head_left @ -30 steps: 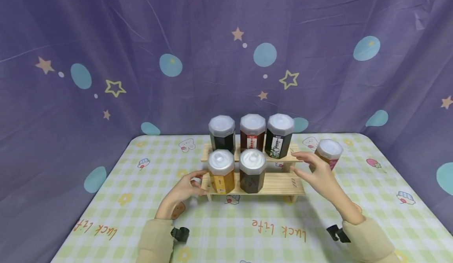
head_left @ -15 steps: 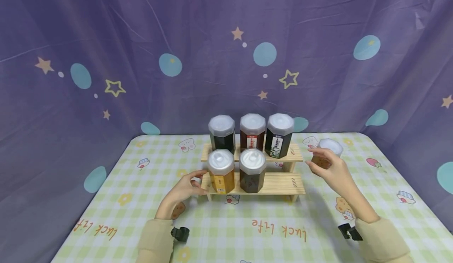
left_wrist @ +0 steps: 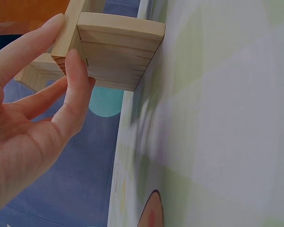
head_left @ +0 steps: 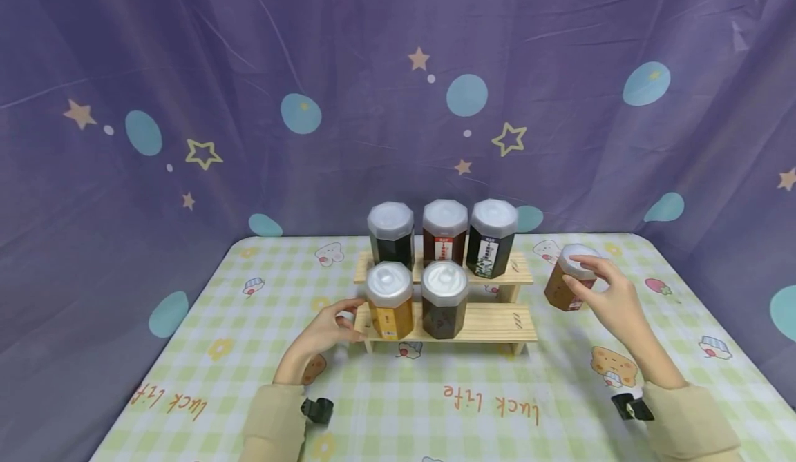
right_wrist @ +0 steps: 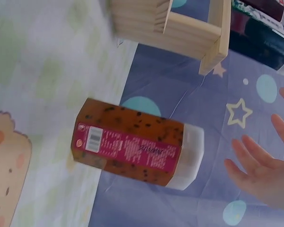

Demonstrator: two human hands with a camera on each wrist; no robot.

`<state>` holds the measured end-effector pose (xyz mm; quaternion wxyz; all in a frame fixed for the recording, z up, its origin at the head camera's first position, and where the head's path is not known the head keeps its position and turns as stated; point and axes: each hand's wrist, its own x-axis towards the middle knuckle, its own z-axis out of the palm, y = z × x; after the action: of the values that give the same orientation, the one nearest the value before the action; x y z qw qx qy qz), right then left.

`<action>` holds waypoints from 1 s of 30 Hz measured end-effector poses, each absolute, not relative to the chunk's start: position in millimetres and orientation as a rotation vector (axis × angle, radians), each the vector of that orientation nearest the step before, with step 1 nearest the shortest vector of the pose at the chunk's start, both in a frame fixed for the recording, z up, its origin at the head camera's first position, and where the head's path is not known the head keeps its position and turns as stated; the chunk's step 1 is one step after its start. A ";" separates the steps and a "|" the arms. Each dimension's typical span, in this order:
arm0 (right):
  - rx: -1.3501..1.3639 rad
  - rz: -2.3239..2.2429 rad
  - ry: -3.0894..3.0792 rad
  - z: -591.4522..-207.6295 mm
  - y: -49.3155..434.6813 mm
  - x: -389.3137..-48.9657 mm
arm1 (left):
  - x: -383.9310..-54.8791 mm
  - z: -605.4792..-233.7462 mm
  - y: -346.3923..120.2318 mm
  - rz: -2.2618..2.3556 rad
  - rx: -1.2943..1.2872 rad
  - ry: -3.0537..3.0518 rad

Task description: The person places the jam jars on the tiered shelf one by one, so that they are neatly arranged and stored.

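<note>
A two-tier wooden shelf rack [head_left: 488, 315] stands mid-table. My left hand [head_left: 323, 331] pinches the left end of its lower board, and in the left wrist view the fingers lie about the board's corner [left_wrist: 118, 52]. To the right of the rack stands an upright white-lidded jar [head_left: 562, 287] of orange-brown, dark-speckled contents. Its magenta label shows in the right wrist view. My right hand [head_left: 612, 300] is beside this jar, thumb and fingers spread, holding nothing. The right wrist view shows the fingers [right_wrist: 260, 153] apart from the lid.
On the upper board sit three dark jars: a left one [head_left: 392, 234], a red-labelled one [head_left: 443, 234] and a right one [head_left: 491, 241]. The lower board bears an amber jar [head_left: 390, 303] and a dark brown jar [head_left: 443, 303]. Behind hangs a purple curtain [head_left: 348, 103].
My right hand has moved right, from the rack's right end to beside the speckled jar. The left hand has stayed at the rack.
</note>
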<state>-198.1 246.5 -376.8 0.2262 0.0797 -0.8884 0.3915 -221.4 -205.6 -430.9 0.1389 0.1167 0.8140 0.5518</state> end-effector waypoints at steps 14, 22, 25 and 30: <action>0.141 1.084 -2.404 -390.6 262.6 -207.6 | -215.0 -416.7 -200.9 1.597 0.331 2.345; 0.091 1.126 -2.404 -406.7 276.1 -219.8 | -213.6 -416.7 -201.2 1.596 0.336 2.349; 0.075 1.148 -2.409 -412.5 280.6 -224.0 | -216.5 -420.7 -202.6 1.600 0.340 2.345; 0.034 1.207 -2.397 -430.8 292.9 -236.7 | -206.5 -403.7 -196.1 1.594 0.335 2.342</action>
<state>-236.7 292.9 -430.8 0.2268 0.0123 -0.8699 0.4379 -206.5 -196.1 -403.7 0.1437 0.1163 0.8124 0.5530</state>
